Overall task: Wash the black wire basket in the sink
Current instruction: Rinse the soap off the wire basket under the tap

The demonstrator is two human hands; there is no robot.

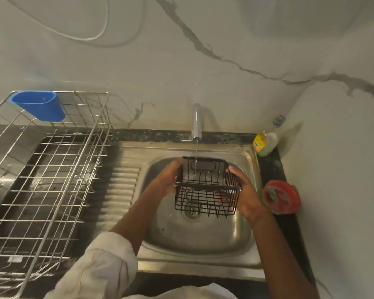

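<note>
The black wire basket (206, 187) hangs above the steel sink (203, 236), open side toward me. My left hand (170, 180) grips its left side, and my right hand (245, 194) holds its right side with the fingers under the bottom. A thin stream of water runs from the tap (196, 121) onto the basket's far wall. The sink drain (191, 212) shows through the wires below.
A large metal dish rack (43, 182) with a blue plastic cup holder (40, 105) stands on the counter at the left. A dish soap bottle (265, 142) and a red round tub (281, 196) sit on the narrow ledge right of the sink. Marble wall behind.
</note>
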